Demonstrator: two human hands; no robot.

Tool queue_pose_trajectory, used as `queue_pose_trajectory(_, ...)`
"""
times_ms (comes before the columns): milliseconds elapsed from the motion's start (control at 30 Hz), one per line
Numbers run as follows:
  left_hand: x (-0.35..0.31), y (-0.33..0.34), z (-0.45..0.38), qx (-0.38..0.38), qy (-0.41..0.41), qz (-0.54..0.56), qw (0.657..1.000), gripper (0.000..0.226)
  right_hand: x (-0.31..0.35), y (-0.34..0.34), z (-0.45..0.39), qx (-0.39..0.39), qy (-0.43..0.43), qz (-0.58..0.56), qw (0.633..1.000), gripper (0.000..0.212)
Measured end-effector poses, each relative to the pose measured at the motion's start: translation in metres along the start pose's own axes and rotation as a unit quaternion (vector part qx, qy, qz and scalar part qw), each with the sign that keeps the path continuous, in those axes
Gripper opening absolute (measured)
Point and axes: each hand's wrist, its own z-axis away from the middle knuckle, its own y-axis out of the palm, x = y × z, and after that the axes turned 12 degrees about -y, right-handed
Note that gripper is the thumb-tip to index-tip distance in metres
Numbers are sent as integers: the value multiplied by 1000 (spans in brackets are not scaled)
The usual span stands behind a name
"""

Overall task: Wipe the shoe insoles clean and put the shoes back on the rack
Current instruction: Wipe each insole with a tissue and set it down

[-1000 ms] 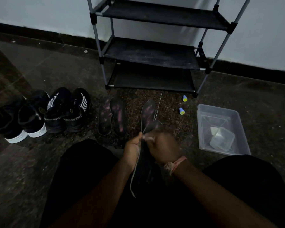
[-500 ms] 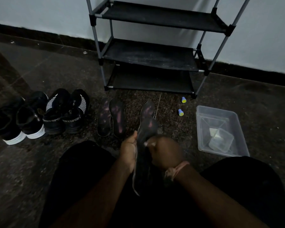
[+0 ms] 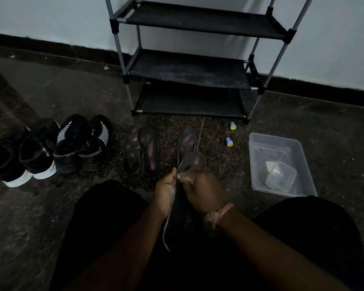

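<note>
4 dark shoes (image 3: 51, 148) sit on the floor at our far left, off the rack (image 3: 189, 68).
Next, 3 insoles (image 3: 148, 150) lie flat before the rack; our left hand (image 3: 166, 192) grips the edge of a 4th insole (image 3: 178, 206), held upright over our lap, while our right hand (image 3: 202, 192) curls against its face, pinching something pale. Right: a clear tub (image 3: 259, 164).

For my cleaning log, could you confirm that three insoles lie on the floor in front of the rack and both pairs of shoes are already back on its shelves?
Not quite: the head view shows both pairs of shoes on the floor left of the rack, not on its shelves. The three insoles do lie on the floor in front of it.
</note>
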Motion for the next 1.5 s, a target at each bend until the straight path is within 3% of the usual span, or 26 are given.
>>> queue_pose_trajectory(100,-3,6,5,25,10,14,1000,77,1,2,3,6,8,-32,999,27)
queue_pose_trajectory(200,0,-3,1,57,-45,-35,997,57,-21,-8,-5,-74,77,33,994,22)
queue_pose_trajectory(367,-2,-2,4,43,-30,-14,999,77,3,4,6,11,5,-62,998,29)
queue_pose_trajectory(500,1,-11,0,23,-63,-39,997,60,-23,-9,-2,-38,109,41,993,21)
queue_pose_trajectory(633,-5,-7,-4,-39,12,-27,999,53,18,1,9,57,-23,-73,995,18)
queue_pose_trajectory(700,-9,-8,-2,-34,58,-18,998,61,24,1,14,70,-33,-94,993,17)
queue_pose_trajectory(767,-10,-16,-6,-69,83,-66,992,37,16,-2,10,50,-4,-98,994,20)
queue_pose_trajectory(867,-6,-27,-24,51,31,-86,995,85,14,-4,10,72,-22,-92,993,22)
queue_pose_trajectory(900,-4,-26,-25,41,16,-102,994,93,16,-4,10,83,-29,-88,992,23)
queue_pose_trajectory(1000,-4,-16,-12,1,4,-33,999,66,5,-3,8,76,-14,-11,997,33)
queue_pose_trajectory(1100,4,-22,-10,69,-45,-11,997,68,-20,-6,-1,21,90,78,993,34)
queue_pose_trajectory(1167,2,-25,-10,50,-32,1,998,67,-19,-4,-4,31,88,108,990,30)
queue_pose_trajectory(1267,0,-24,-11,79,-29,-7,996,71,13,4,4,60,-4,32,998,24)
queue_pose_trajectory(1333,-2,-22,-10,77,-7,-18,997,69,23,2,7,76,-20,-19,997,21)
queue_pose_trajectory(1500,-6,-25,-13,75,-11,19,997,65,-20,-7,-5,-5,101,42,994,33)
